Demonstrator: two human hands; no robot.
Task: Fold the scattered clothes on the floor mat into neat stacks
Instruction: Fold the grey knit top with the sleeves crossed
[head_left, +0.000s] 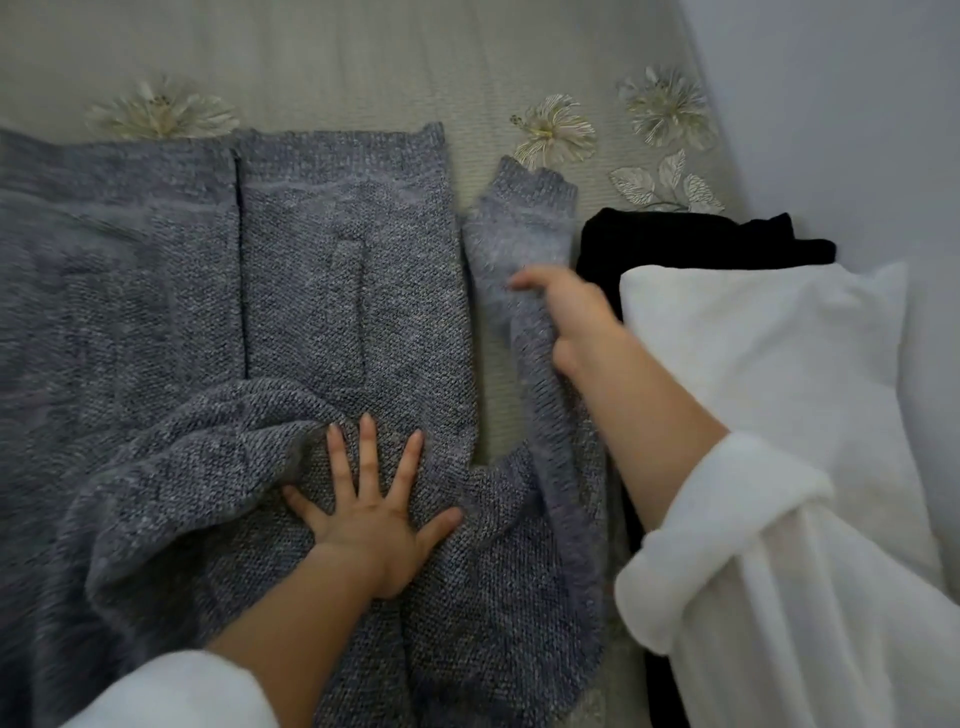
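A large grey knit cardigan (218, 291) lies spread flat across the floor mat (363, 62), its front opening and a pocket facing up. My left hand (371, 512) presses flat on its lower body with fingers spread. My right hand (566, 317) grips the cardigan's right sleeve (514, 228) partway along and holds it lifted off the mat; the cuff points away from me. The sleeve is blurred by motion.
A folded black garment (691, 239) lies on the mat to the right, with a folded white garment (753, 353) on top of it. Embroidered flowers (556, 130) mark the mat's far part. A pale wall (831, 104) rises at the right.
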